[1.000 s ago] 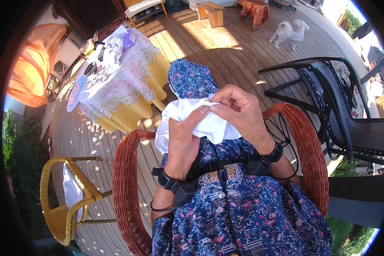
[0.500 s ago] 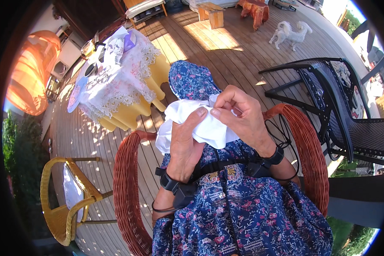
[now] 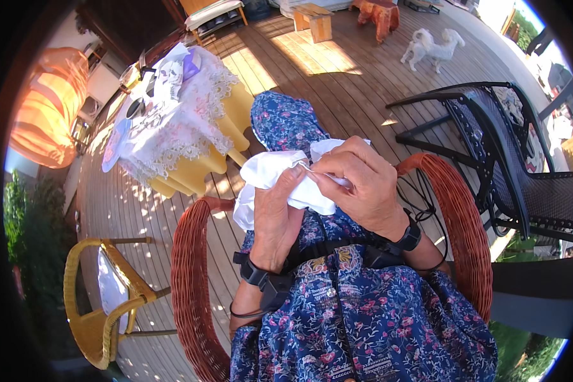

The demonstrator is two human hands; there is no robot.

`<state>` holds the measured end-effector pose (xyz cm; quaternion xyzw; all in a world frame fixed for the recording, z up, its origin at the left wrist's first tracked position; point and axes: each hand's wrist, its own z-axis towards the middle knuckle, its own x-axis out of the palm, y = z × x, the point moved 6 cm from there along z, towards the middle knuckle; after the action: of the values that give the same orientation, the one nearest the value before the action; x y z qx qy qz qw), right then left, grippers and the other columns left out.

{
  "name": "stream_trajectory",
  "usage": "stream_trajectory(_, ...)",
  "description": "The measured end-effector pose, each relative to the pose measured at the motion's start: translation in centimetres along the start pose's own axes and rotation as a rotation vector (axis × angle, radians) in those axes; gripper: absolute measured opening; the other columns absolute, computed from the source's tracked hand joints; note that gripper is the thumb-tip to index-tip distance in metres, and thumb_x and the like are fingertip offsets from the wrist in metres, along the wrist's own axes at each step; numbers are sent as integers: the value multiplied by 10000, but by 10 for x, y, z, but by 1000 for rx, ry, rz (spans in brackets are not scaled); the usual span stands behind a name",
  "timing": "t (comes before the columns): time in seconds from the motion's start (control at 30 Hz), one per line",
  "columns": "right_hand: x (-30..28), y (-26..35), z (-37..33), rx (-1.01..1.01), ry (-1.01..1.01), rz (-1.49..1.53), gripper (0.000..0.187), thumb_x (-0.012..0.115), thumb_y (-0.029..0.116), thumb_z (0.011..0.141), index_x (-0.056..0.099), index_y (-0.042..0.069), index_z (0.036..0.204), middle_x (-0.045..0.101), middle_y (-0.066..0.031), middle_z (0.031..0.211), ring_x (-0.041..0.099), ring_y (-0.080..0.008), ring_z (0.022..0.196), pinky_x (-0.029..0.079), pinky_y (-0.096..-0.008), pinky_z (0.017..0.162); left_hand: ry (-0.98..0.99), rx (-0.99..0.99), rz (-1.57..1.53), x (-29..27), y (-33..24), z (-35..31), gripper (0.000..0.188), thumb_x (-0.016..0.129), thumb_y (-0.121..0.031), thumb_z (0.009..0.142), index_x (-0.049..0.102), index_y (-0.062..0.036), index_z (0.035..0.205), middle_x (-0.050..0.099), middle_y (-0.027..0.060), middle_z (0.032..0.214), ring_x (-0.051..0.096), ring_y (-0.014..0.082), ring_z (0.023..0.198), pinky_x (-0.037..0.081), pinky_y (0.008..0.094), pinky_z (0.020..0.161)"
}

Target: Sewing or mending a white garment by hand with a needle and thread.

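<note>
White cloth [image 3: 270, 170] hangs in soft folds over my lap, bunched in my left hand [image 3: 275, 213]. The left thumb presses on the cloth's upper edge and the fingers are hidden beneath it. My right hand [image 3: 361, 184] is closed in a pinch beside that thumb, against the cloth, which also shows behind its knuckles. A thin pale line shows between the two thumbs; whether it is thread or the cloth's edge I cannot tell. What the right fingertips pinch is too small to make out. Under the hands lies my blue flowered garment [image 3: 337, 305].
Red-brown wicker armrests [image 3: 194, 280] flank me. A lace-covered table [image 3: 191, 130] with items on it stands at left front, a yellow wicker chair [image 3: 76, 299] at left, a black chair [image 3: 496, 146] at right. A white dog [image 3: 431, 48] stands on the wooden deck [image 3: 350, 102].
My right hand has turned slightly, its fingers closing over and its back facing up more. The cloth between the hands has shifted, with a fold now rising behind the right hand.
</note>
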<state>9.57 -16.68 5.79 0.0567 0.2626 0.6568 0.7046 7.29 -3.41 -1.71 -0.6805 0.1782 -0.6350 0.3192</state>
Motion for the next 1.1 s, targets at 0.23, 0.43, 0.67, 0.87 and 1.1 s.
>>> stream_trajectory(0.23,-1,9,2,-135,-27,-68,224,758,19,660,623,60,834,532,-52,734,565,-203,630,448,-306,515,38,-12,-49,4,0,-3,262,616,-53,897,526,-38,1142,612,61,1041,598,160,966,478,316,888)
stream_trajectory(0.43,-2,11,2,-157,-54,-92,215,765,27,665,631,57,831,538,-57,735,564,-203,628,446,-308,517,53,0,-65,6,-1,-3,271,627,-62,894,528,-39,1145,615,63,1047,599,162,974,475,321,897)
stream_trajectory(0.67,-2,5,2,-5,-17,14,182,743,-2,683,628,45,816,549,-69,732,573,-204,627,445,-301,520,32,-23,-81,6,0,-4,282,636,-57,885,526,-37,1144,616,62,1042,601,164,971,475,326,898)
stream_trajectory(0.87,-3,-1,1,66,-8,30,172,740,-4,688,615,41,797,546,-69,741,575,-205,627,444,-307,519,59,-23,-58,6,1,-4,286,643,-68,883,521,-39,1140,616,61,1034,599,163,968,477,329,894)
stream_trajectory(1.1,0,5,1,45,26,37,155,738,17,711,622,43,810,549,-70,750,575,-205,628,451,-300,527,64,0,-18,-3,2,-2,341,649,-114,886,517,-36,1190,619,70,1071,595,186,1011,480,355,927)
